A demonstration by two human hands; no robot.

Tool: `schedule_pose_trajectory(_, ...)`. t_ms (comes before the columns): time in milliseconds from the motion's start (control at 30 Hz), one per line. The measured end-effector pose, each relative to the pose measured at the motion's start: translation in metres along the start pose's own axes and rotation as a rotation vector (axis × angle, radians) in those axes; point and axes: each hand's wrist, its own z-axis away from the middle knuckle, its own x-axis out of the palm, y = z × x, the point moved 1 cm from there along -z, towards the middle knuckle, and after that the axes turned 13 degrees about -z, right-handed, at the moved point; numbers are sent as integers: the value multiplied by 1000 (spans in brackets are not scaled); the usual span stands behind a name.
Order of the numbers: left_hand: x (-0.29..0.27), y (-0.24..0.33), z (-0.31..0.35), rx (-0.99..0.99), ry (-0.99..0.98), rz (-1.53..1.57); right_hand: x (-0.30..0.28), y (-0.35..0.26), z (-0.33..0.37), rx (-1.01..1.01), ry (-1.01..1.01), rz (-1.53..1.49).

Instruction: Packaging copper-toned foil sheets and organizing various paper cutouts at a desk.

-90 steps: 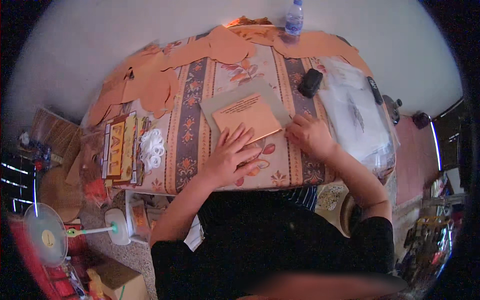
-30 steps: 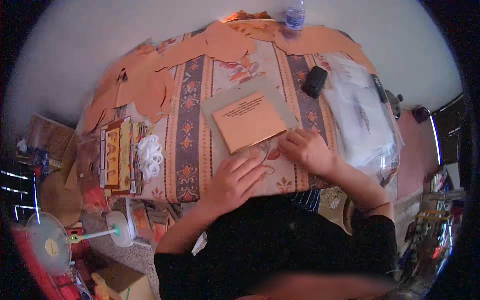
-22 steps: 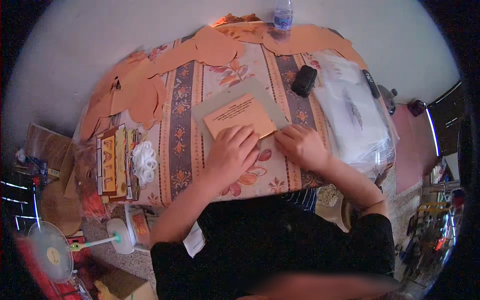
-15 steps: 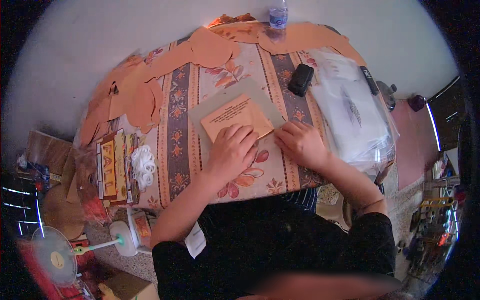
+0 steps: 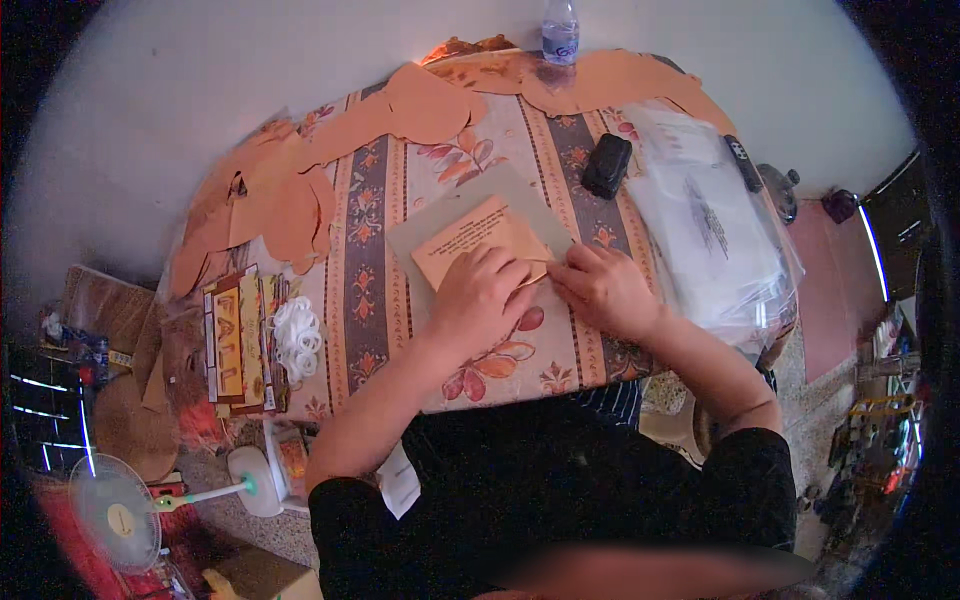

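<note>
An orange-brown folded paper piece (image 5: 470, 236) with several lines of dark print lies on a grey board (image 5: 410, 232) in the middle of the table. My left hand (image 5: 482, 300) rests over its near edge, fingers bent and closed on the paper, covering the lower part. At the paper's near right corner, the fingertips of my right hand (image 5: 608, 292) are pinched together on a thin edge. That edge looks slightly raised between both hands. How far the thumbs reach underneath is hidden.
Plastic-wrapped white sheets (image 5: 715, 235) lie on the right, beside a black case (image 5: 606, 166). White rubber bands (image 5: 296, 338) and yellow printed cards (image 5: 238, 345) are at the left. Orange-brown paper cutouts (image 5: 430, 105) line the far edge, near a bottle (image 5: 560, 35). A fan (image 5: 118, 512) stands lower left.
The whole view has shifted slightly. My left fingers have slid toward the paper's right corner, and my right fingertips have come in against that corner, where an edge now lifts a little.
</note>
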Motion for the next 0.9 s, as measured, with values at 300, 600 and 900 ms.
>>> schedule_pose_trajectory(300, 20, -6, -1, 14, 137, 168, -7, 0, 2, -65, -100, 134)
schedule_pose_trajectory(600, 23, -12, 1, -21, 139, 209, -107, 110, 13, 441, 106, 266)
schedule_pose_trajectory(900, 23, -13, 2, -28, 134, 169, -100, 180, 16, 599, 120, 494)
